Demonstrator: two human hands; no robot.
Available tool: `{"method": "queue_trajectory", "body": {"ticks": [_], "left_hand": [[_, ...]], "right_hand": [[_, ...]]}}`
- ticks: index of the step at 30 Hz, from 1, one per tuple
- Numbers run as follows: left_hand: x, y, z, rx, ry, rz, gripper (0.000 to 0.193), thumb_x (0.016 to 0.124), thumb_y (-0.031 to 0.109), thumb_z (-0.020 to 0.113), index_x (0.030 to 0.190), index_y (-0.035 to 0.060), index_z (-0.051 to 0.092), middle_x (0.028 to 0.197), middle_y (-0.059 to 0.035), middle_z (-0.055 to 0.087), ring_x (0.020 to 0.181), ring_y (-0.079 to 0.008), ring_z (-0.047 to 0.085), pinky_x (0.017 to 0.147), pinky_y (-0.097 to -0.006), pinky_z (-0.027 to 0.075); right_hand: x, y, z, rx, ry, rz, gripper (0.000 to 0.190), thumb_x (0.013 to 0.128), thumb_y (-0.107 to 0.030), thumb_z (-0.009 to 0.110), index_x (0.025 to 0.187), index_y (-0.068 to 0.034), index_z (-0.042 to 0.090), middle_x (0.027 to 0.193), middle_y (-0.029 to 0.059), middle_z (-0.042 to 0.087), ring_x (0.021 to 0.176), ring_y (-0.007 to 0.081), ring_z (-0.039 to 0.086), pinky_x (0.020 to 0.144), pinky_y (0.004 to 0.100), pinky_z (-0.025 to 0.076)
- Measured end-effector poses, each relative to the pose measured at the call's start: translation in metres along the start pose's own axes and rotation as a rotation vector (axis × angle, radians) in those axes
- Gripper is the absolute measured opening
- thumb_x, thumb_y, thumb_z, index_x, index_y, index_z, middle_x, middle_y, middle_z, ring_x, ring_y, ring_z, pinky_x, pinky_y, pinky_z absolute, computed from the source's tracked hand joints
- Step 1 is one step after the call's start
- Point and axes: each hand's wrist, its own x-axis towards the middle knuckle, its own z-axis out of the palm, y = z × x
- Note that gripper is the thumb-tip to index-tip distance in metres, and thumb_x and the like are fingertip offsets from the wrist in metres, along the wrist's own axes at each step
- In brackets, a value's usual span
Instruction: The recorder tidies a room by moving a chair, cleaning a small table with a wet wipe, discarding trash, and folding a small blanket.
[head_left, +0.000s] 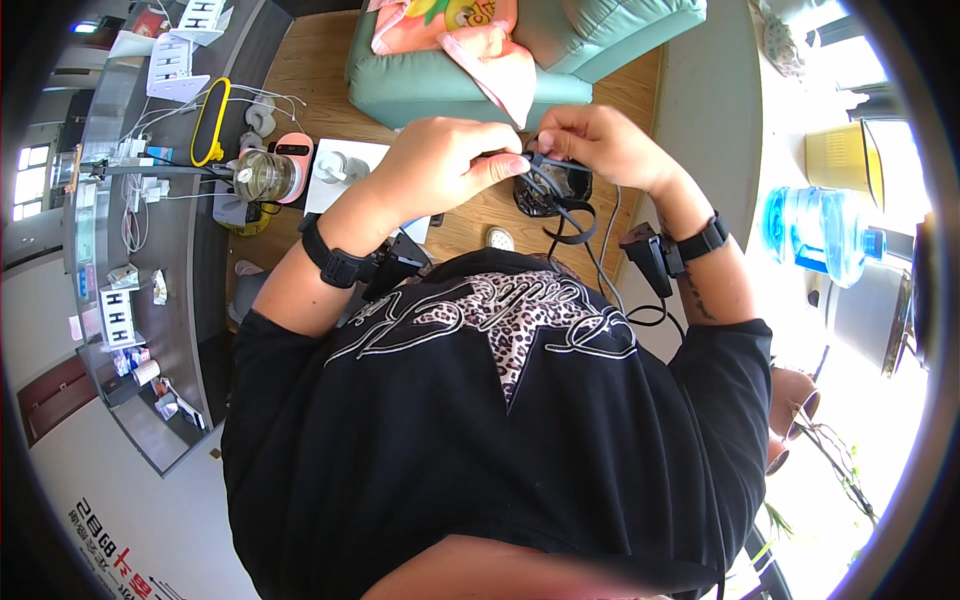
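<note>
Above the floor in front of my chest, both hands work at a looped bundle of dark cable (559, 193). My left hand (461, 157) pinches one side of the bundle between thumb and forefinger. From the other side, my right hand (592, 142) grips the cable close by, its fingers curled round it. A flat black strap (581, 226) hangs in a loop below my fingers, apparently a cable tie. Loose cable lengths trail down toward my shirt. My fingers partly hide the spot where cable and strap meet.
A bin with a black liner (525, 201) stands below my hands. Beyond is a green armchair (465, 86). To the left, a glass kettle (262, 176) sits beside a grey counter (169, 247) with white cables. A blue water jug (814, 229) lies on the right ledge. Both wrists carry strapped black devices.
</note>
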Motion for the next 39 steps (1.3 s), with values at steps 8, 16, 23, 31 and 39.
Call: {"method": "queue_trajectory", "body": {"ticks": [8,16,23,31,39], "left_hand": [[0.001,-0.012,0.000,0.089,-0.084,-0.150,0.022,0.092,0.026,0.061,0.090,0.0048,0.067,0.072,-0.0111,0.064,0.065,-0.0278,0.061,0.060,-0.0341,0.047],[0.015,-0.017,0.015,-0.070,0.055,-0.143,0.025,0.091,0.032,0.063,0.088,0.0074,0.067,0.067,-0.0137,0.062,0.059,-0.0302,0.057,0.055,-0.0357,0.045],[0.009,-0.020,0.004,-0.337,-0.061,-0.204,0.024,0.086,0.020,0.070,0.096,-0.0008,0.067,0.080,-0.0126,0.068,0.070,-0.0128,0.061,0.066,-0.0297,0.050],[0.003,-0.007,0.001,-0.280,-0.020,-0.186,0.029,0.078,0.024,0.077,0.096,0.0016,0.069,0.083,-0.0123,0.069,0.070,-0.0199,0.064,0.068,-0.0300,0.051],[0.001,0.006,-0.004,-0.060,-0.083,-0.002,0.027,0.074,0.023,0.079,0.094,0.0078,0.071,0.081,-0.0078,0.069,0.065,-0.0177,0.064,0.062,-0.0287,0.050]], "right_hand": [[-0.027,-0.067,0.001,-0.736,0.344,-0.197,0.012,0.084,-0.016,0.066,0.085,-0.004,0.065,0.077,0.0116,0.064,0.072,0.0303,0.062,0.065,0.0368,0.050],[-0.017,-0.056,0.055,-0.970,0.317,-0.481,0.013,0.077,-0.015,0.069,0.078,-0.007,0.059,0.077,0.0058,0.061,0.068,0.0233,0.062,0.062,0.0358,0.051],[-0.013,-0.058,0.051,-0.963,0.240,-0.590,0.013,0.078,-0.017,0.069,0.080,-0.005,0.062,0.078,0.0061,0.062,0.066,0.0226,0.063,0.061,0.0365,0.051],[-0.014,-0.055,0.025,-0.371,0.097,-0.392,0.009,0.085,-0.008,0.061,0.090,-0.002,0.067,0.078,0.0076,0.066,0.062,0.0191,0.060,0.062,0.0305,0.050],[0.004,-0.018,0.009,-0.001,-0.180,-0.170,0.030,0.099,-0.013,0.050,0.125,0.000,0.056,0.123,0.0099,0.057,0.118,0.0196,0.050,0.105,0.0328,0.035]]}}
